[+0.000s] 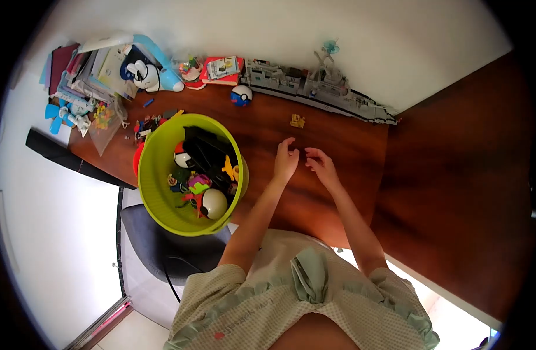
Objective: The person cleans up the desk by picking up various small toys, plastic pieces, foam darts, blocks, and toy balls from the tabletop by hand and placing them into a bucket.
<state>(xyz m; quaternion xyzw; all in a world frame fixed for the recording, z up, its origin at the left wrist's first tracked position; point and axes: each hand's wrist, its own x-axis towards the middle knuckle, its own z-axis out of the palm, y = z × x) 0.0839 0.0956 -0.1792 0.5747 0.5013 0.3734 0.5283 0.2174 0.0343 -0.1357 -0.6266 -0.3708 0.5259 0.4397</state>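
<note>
My left hand [286, 162] is over the wooden desk with its fingers slightly bent and apart, and nothing shows in it. Close beside it, my right hand [322, 165] is also open, its fingers loosely curved toward the left one. Just beyond the fingertips lies a small yellow toy figure [298, 121], apart from both hands. To the left of my left arm stands a lime-green bucket [156, 205] of toys. Inside it are a white ball [214, 203], a red-and-white ball [182, 156], black pieces [208, 153] and a yellow toy [228, 168].
A long grey brick-built ship [314, 93] lies along the wall, with a blue-and-white ball [241, 95] near its left end. Books [96, 70], a blue-and-white lamp [163, 64] and a small fan [58, 116] crowd the left. A dark chair [157, 245] stands below the bucket.
</note>
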